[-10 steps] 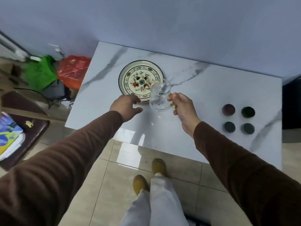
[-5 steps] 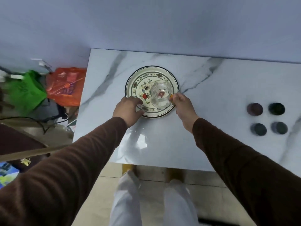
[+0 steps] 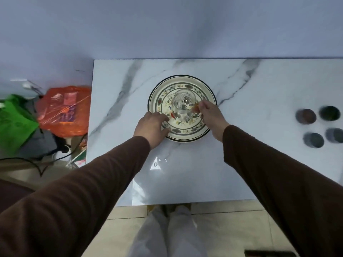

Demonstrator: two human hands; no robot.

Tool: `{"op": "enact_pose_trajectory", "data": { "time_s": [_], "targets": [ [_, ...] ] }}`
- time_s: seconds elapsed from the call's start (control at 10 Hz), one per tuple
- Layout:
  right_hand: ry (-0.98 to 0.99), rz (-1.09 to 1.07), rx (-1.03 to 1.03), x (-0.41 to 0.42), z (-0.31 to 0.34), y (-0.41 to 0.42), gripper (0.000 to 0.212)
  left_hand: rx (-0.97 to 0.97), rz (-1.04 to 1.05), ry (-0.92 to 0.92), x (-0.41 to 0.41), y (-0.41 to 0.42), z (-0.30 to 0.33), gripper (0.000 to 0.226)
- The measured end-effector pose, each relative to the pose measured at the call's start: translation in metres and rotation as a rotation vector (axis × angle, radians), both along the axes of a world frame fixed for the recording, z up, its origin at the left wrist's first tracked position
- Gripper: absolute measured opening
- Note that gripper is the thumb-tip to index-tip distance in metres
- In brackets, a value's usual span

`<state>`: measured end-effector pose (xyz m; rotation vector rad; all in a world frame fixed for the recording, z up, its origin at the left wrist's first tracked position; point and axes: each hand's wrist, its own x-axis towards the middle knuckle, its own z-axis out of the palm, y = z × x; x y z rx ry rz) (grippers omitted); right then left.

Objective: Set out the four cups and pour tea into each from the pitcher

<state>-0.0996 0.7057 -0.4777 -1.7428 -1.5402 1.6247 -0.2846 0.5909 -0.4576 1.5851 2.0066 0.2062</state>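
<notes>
A clear glass pitcher [image 3: 182, 104] with an amber handle stands on a floral plate [image 3: 185, 83] in the middle of the marble table [image 3: 250, 164]. My right hand [image 3: 210, 116] pinches the pitcher's handle from the right. My left hand [image 3: 151, 127] rests on the plate's near-left rim, fingers curled over it. Several small dark cups sit in a square at the table's right: a reddish cup [image 3: 306, 116], a dark green cup [image 3: 330, 113], a grey cup [image 3: 314, 140] and another grey cup [image 3: 336, 135] at the frame's edge.
A wall runs along the table's far edge. On the floor at the left lie an orange plastic bag [image 3: 64, 110], a green bag [image 3: 13, 123] and black cables [image 3: 55, 154]. My legs [image 3: 167, 232] stand at the table's near edge on a tiled floor.
My right hand carried the pitcher from in front of the plate onto its middle. My left hand moved onto the plate's rim. The camera view shifted forward over the table.
</notes>
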Motion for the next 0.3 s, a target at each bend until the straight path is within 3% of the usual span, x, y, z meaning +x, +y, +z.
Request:
{"op": "enact_pose_trajectory", "data": {
  "time_s": [0.3],
  "targets": [
    [-0.008,0.011,-0.018,0.0047,0.0116,0.0019,0.017,-0.001,-0.001,-0.012,-0.0003,0.002,0.0085,0.039]
  ]
}}
